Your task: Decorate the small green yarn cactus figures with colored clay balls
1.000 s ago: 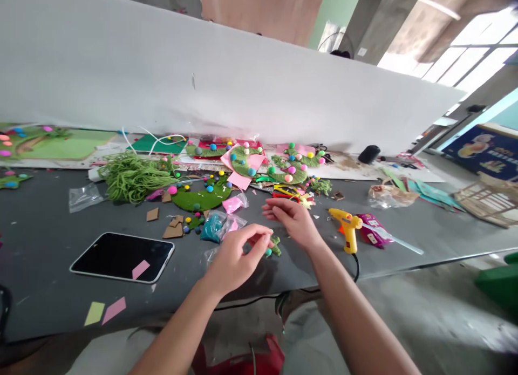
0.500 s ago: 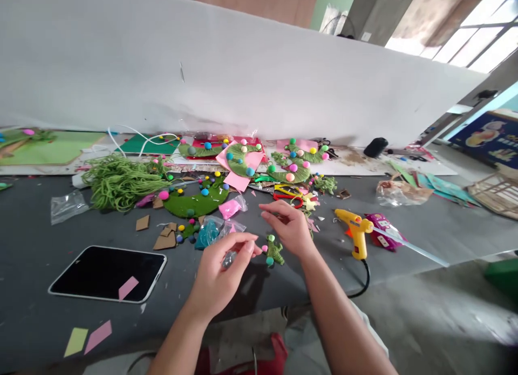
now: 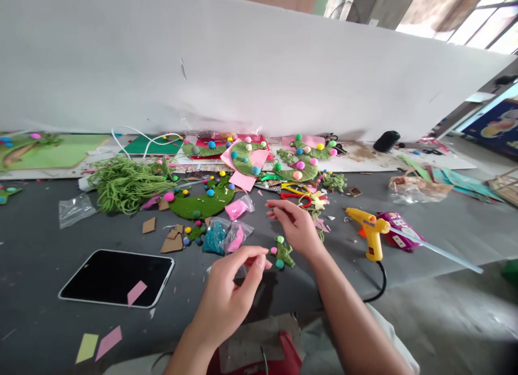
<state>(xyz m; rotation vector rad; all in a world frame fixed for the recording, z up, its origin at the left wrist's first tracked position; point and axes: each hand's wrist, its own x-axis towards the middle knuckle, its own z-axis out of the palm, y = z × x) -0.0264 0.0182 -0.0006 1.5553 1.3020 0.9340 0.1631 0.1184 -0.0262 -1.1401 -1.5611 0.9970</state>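
My left hand (image 3: 232,291) hovers over the table's front part, thumb and fingertips drawn together in a pinch; anything between them is too small or hidden to make out. Farther forward, my right hand (image 3: 297,229) has its fingers bent and its thumb close to them, and I cannot see what it may hold. Between the hands, on the grey table, lies a small green yarn-wrapped figure (image 3: 286,254) with pink, pale green and teal pompoms. Small clear bags holding teal (image 3: 214,237) and pink (image 3: 235,239) material lie just beyond my left hand.
To the right lie a yellow glue gun (image 3: 370,229) with a long glue stick, and a purple packet (image 3: 399,229). A phone (image 3: 115,278) rests at left. Green yarn (image 3: 125,183), pompom-covered green shapes (image 3: 202,202) and red-handled scissors (image 3: 297,197) lie along the back, before a white board (image 3: 243,67).
The small green figure, mostly hidden behind my left hand at first, now shows fully between my hands. Both hands keep nearly the same pose. The camera view has shifted slightly.
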